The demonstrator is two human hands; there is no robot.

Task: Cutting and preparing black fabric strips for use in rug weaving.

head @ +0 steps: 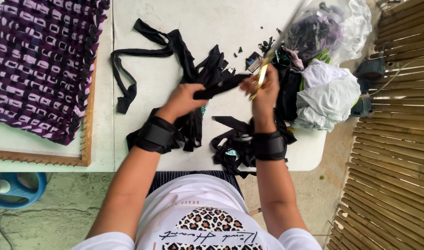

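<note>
Looking down from the head camera, I see the white table (207,23) filling most of the view, with a wooden frame loom (88,139) on its left side carrying a woven mat (36,60) of purple, lilac and black strips. At the table's right end lies a heap of pale grey and white garments (325,95) beside a clear plastic bag (341,25) stuffed with dark scraps. Black fabric strips (147,51) trail across the middle of the table, long, limp and curled at the edges, and more of them pile up near both wrists. My left hand (184,99) is clenched around one black strip (221,85), held flat and stretched just above the tabletop, reaching toward the other hand. My right hand (263,90) grips gold-handled scissors (262,76), blades pointing up and away, blurred, right at the end of that strip. Small black offcuts (239,50) dot the table beyond the hands.
</note>
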